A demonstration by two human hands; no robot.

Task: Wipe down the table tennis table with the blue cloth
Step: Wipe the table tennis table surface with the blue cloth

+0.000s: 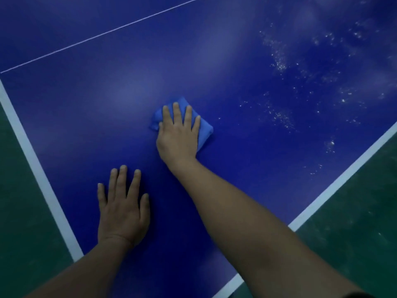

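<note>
The right hand [179, 134] lies flat on the folded blue cloth [206, 131], its fingers straight and slightly spread, pressing the cloth down against the table [247, 82]. The cloth sits near the middle of the view, showing past the fingertips and along the right side of the hand. The left hand [122, 208] rests palm down on the bare table nearer the person, fingers straight and spread, holding nothing; it lies to the left of the right forearm and apart from the cloth. The table is deep blue with white edge lines [32, 158] on the left and right, meeting at a corner close to the person, and a thin white line [103, 34] crossing farther off. Pale specks of dust [279, 59] are scattered over the surface to the right of the cloth. Green floor [354, 222] shows beyond both edges
</note>
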